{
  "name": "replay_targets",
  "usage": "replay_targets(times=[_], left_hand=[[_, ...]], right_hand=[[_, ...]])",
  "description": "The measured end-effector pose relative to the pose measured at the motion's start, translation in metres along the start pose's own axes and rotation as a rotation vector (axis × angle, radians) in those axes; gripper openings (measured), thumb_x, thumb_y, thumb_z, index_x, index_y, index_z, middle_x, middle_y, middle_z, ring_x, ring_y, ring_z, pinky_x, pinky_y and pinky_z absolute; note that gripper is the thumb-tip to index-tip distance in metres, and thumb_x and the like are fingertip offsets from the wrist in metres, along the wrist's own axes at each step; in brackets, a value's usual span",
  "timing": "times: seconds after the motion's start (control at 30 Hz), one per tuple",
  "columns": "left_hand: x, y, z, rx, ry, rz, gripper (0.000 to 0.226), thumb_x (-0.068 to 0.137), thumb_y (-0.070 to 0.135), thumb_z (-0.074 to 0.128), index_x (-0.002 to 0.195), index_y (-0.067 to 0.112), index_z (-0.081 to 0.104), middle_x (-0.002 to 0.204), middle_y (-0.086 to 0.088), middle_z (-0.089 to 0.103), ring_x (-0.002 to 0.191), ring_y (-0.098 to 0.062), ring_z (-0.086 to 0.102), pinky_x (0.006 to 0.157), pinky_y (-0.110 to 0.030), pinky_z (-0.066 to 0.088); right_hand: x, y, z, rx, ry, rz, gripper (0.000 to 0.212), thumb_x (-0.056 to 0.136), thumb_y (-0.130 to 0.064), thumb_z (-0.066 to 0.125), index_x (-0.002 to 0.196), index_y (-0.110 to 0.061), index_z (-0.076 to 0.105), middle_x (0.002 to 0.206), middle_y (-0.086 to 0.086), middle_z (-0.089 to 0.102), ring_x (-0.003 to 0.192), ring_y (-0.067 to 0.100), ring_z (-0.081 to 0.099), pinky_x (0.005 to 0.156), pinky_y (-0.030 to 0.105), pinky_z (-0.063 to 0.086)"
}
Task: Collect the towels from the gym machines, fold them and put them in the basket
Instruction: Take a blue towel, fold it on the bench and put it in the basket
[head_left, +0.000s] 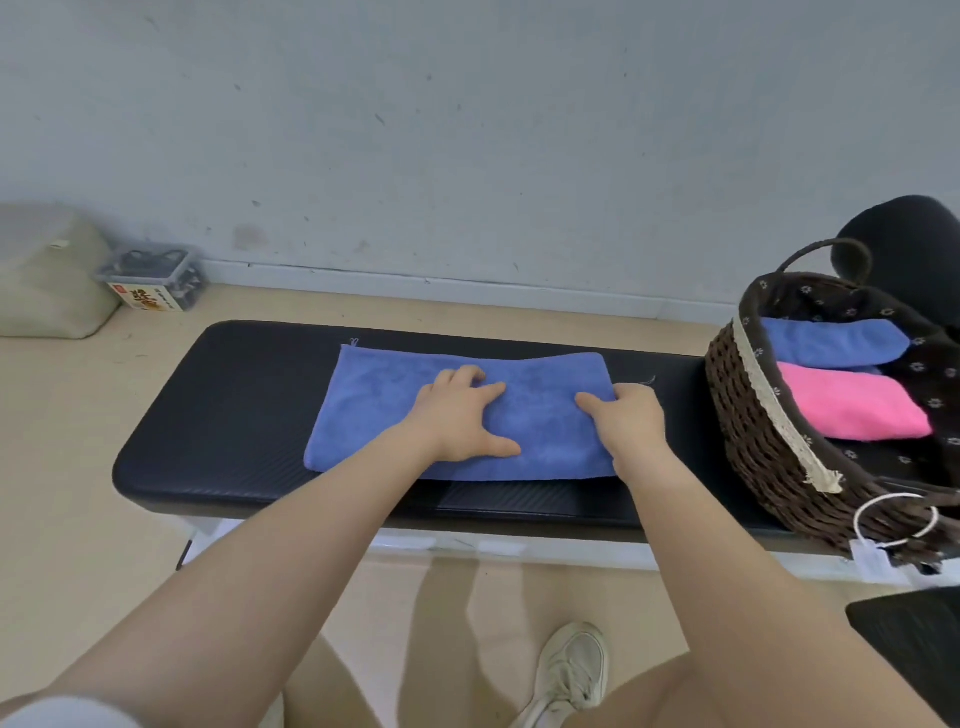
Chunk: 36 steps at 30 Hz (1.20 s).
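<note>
— Towel? 
— Blue towel (467, 410), folded to a long rectangle, flat across the middle of the black padded tabletop (228, 415).
— Hands?
— Both on it. Left hand (460, 413) pressed flat on the centre, fingers spread and straight, thumb out toward the near edge. Right hand (626, 421) at the towel's right end, fingers hidden over that edge; grip or mere pressure, cannot tell. Slightly apart, not touching.
— Basket?
— Dark wicker basket (753, 441) at the right end of the tabletop, tilted toward the camera, dark flowered lining. Inside, a folded blue towel (831, 340) further back, a folded pink towel (852, 408) just in front, touching.
— Elsewhere?
— Clear plastic box (150, 278) on the floor by the wall, far left. White shoe (571, 670) below the tabletop.
</note>
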<state>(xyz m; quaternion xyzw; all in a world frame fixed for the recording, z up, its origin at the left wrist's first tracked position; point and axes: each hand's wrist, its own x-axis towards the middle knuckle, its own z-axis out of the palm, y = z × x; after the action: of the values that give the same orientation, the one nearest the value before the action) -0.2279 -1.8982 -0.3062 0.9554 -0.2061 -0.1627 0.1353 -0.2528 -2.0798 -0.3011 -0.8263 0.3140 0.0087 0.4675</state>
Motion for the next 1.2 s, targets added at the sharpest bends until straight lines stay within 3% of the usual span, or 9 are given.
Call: replay_targets(times=[0.3, 0.5, 0.57, 0.67, 0.8, 0.93, 1.03, 1.1, 1.2], left_hand=[[0.016, 0.006, 0.005, 0.248, -0.044, -0.034, 0.116, 0.063, 0.082, 0.051, 0.150, 0.026, -0.003, 0.146, -0.008, 0.018, 0.128, -0.029, 0.026, 0.105, -0.041, 0.027], [-0.013, -0.025, -0.010, -0.414, 0.164, 0.058, 0.071, 0.091, 0.035, 0.055, 0.148, 0.015, 0.018, 0.145, -0.003, 0.037, 0.134, -0.020, 0.034, 0.108, -0.031, 0.029], [-0.030, -0.039, -0.016, -0.556, 0.294, 0.000, 0.049, 0.097, 0.024, 0.044, 0.144, 0.014, 0.031, 0.137, -0.003, 0.049, 0.122, -0.015, 0.046, 0.096, -0.018, 0.032], [-0.048, -0.059, -0.020, -0.757, 0.426, -0.172, 0.042, 0.100, 0.030, 0.035, 0.140, 0.018, 0.036, 0.116, -0.001, 0.062, 0.100, -0.013, 0.053, 0.084, -0.023, 0.036], [-0.055, -0.077, -0.016, -1.065, 0.430, -0.318, 0.045, 0.099, 0.037, 0.030, 0.141, 0.020, 0.030, 0.097, -0.005, 0.064, 0.081, -0.017, 0.057, 0.074, -0.032, 0.048], [-0.051, -0.076, -0.006, -0.841, 0.379, -0.260, 0.062, 0.096, 0.031, 0.045, 0.149, 0.021, 0.014, 0.071, 0.001, 0.053, 0.065, -0.013, 0.051, 0.064, -0.028, 0.043], [-0.050, -0.072, -0.003, -0.548, 0.331, -0.177, 0.059, 0.092, 0.024, 0.053, 0.146, 0.025, 0.027, 0.101, -0.003, 0.062, 0.084, -0.018, 0.055, 0.070, -0.027, 0.042], [-0.049, -0.073, -0.004, -0.448, 0.329, -0.168, 0.048, 0.094, 0.017, 0.051, 0.140, 0.021, 0.041, 0.129, -0.005, 0.055, 0.111, -0.021, 0.053, 0.089, -0.027, 0.041], [-0.050, -0.082, -0.008, -0.504, 0.382, -0.205, 0.043, 0.094, 0.012, 0.048, 0.137, 0.019, 0.046, 0.134, -0.006, 0.050, 0.119, -0.022, 0.048, 0.092, -0.023, 0.036]], right_hand=[[-0.003, -0.024, -0.022, 0.066, -0.147, -0.034, 0.016, 0.083, -0.005, 0.057, 0.098, -0.010, 0.062, 0.096, 0.011, 0.066, 0.090, 0.028, 0.063, 0.079, 0.039, 0.052], [-0.049, -0.080, 0.002, -0.108, -0.281, -0.332, 0.024, 0.083, -0.011, 0.055, 0.105, -0.007, 0.062, 0.084, 0.010, 0.062, 0.079, 0.023, 0.059, 0.074, 0.036, 0.050], [-0.064, -0.092, 0.025, -0.097, -0.377, -0.327, 0.016, 0.084, -0.012, 0.056, 0.100, -0.011, 0.060, 0.078, 0.005, 0.061, 0.077, 0.022, 0.060, 0.070, 0.034, 0.050], [-0.081, -0.098, 0.067, -0.120, -0.413, -0.350, 0.004, 0.088, -0.007, 0.050, 0.091, -0.009, 0.051, 0.068, 0.001, 0.051, 0.063, 0.018, 0.053, 0.056, 0.026, 0.042], [-0.093, -0.086, 0.106, -0.233, -0.478, -0.424, 0.034, 0.093, -0.015, 0.049, 0.124, -0.002, 0.045, 0.091, 0.017, 0.064, 0.080, 0.029, 0.061, 0.079, 0.040, 0.053], [-0.078, -0.074, 0.101, -0.225, -0.298, -0.455, 0.040, 0.098, -0.018, 0.039, 0.137, -0.008, 0.040, 0.126, 0.009, 0.050, 0.108, 0.024, 0.053, 0.083, 0.019, 0.041], [-0.058, -0.057, 0.090, -0.420, -0.122, -0.459, 0.042, 0.098, -0.021, 0.037, 0.139, -0.022, 0.040, 0.155, 0.008, 0.017, 0.139, 0.029, 0.026, 0.111, 0.042, 0.028], [-0.051, -0.046, 0.088, -0.540, -0.154, -0.417, 0.044, 0.098, -0.026, 0.039, 0.142, -0.029, 0.036, 0.159, 0.006, 0.001, 0.144, 0.029, 0.011, 0.114, 0.047, 0.022], [-0.047, -0.034, 0.090, -0.569, -0.205, -0.436, 0.051, 0.096, -0.039, 0.043, 0.145, -0.033, 0.029, 0.159, 0.005, -0.002, 0.145, 0.030, 0.009, 0.114, 0.047, 0.022]])
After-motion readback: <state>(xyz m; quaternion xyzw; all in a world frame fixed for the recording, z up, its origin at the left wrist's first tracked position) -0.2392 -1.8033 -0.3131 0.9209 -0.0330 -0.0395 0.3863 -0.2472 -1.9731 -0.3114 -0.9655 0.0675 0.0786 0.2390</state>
